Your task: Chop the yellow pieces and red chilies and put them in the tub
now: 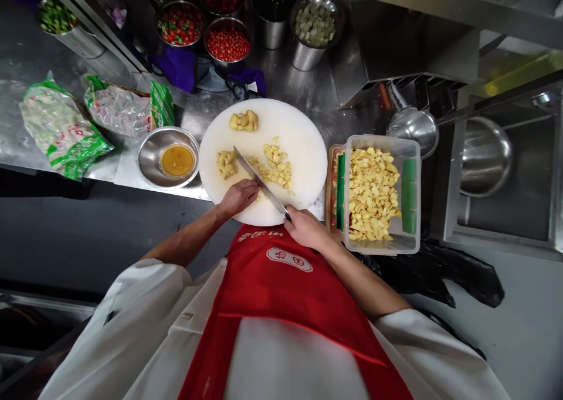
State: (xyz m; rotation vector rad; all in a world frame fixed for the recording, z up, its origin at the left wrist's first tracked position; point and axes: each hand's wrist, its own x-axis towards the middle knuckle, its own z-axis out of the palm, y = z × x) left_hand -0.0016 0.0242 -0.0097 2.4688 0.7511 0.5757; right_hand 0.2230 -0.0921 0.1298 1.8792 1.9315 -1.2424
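My right hand (303,227) is wrapped round the handle of a knife (264,186), whose blade points up and left over a round white cutting board (308,130). Beside the blade, on its left, my left hand (240,197) has its fingers bent together near the board's lower edge; what lies under them is hidden. A knob of ginger (226,163) rests left of the knife tip, and a larger peeled piece of ginger (244,121) sits at the top of the board. Pale ginger slices (278,166) are spread to the right of the blade.
A clear bin (373,195) of slices stands right of the board. At the left are a steel bowl (168,157) with brown liquid and plastic bags (64,127). Steel containers of chopped peppers (227,45) line the back. A ladle (413,131) and sink (505,206) are at the right.
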